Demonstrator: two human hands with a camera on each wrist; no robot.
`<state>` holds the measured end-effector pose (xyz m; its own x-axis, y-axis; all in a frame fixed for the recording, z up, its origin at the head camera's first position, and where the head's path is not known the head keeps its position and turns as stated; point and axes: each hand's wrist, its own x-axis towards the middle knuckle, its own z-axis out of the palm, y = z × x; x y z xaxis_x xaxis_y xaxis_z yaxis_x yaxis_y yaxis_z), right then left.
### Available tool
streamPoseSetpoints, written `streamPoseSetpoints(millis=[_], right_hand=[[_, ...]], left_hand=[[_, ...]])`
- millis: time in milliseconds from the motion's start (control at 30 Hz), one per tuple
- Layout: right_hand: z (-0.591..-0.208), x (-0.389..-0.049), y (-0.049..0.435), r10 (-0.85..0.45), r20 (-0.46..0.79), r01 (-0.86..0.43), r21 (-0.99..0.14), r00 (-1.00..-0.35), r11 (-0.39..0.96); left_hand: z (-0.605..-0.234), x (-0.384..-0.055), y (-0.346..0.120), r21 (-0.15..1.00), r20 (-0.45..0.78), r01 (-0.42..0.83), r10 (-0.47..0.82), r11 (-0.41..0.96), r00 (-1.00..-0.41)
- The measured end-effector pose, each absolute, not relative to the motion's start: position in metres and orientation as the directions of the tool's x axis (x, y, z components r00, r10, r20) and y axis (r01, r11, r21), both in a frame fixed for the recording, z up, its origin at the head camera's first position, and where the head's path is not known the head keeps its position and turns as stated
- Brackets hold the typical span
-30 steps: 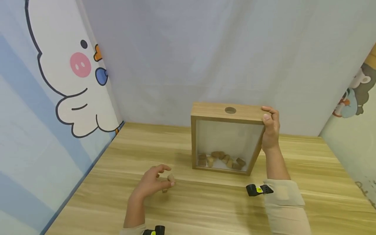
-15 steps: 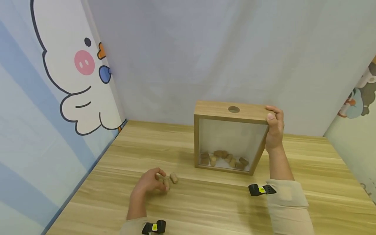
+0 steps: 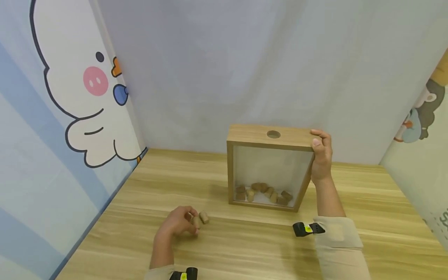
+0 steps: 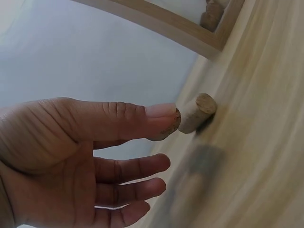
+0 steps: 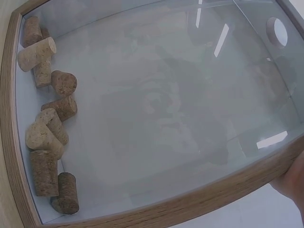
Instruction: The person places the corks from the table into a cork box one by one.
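My left hand [image 3: 176,221] is low over the table, left of the box, pinching a cork [image 3: 196,222] between thumb and forefinger. In the left wrist view the thumb [image 4: 137,118] hides most of that cork; only its end [image 4: 171,127] shows. Just beyond it, a second cork [image 3: 204,217] lies on the table. My right hand [image 3: 322,157] grips the top right corner of a shallow wooden box [image 3: 297,138] with a clear front and a round hole [image 3: 273,134] in its top. Inside, several light and dark corks [image 5: 45,173] lie along the bottom.
The wood-grain table [image 3: 245,249] carries the box near its back. Behind it hangs a pale curtain [image 3: 210,77]. A cartoon-printed panel [image 3: 84,136] borders the left, and another printed panel [image 3: 413,163] the right.
My left hand has released one cork onto the table and moved slightly left and nearer to me, closing finger and thumb on the other. The right hand keeps its grip on the box.
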<state>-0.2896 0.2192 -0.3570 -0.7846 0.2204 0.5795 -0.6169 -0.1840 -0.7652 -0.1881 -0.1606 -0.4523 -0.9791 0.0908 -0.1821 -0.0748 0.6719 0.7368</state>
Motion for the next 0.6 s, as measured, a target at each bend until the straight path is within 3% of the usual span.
streamPoseSetpoints(millis=[300, 600], right_hand=[[-0.359, -0.289, 0.219, 0.214, 0.589, -0.624, -0.761, -0.779, -0.177], [-0.356, -0.288, 0.22, 0.212, 0.59, -0.623, -0.767, -0.779, -0.156]], left_hand=[[-0.44, -0.181, -0.154, 0.75, -0.181, -0.068, 0.106, 0.658, -0.978], [-0.411, -0.192, -0.135, 0.745, 0.035, 0.181, 0.232, 0.642, -0.972]])
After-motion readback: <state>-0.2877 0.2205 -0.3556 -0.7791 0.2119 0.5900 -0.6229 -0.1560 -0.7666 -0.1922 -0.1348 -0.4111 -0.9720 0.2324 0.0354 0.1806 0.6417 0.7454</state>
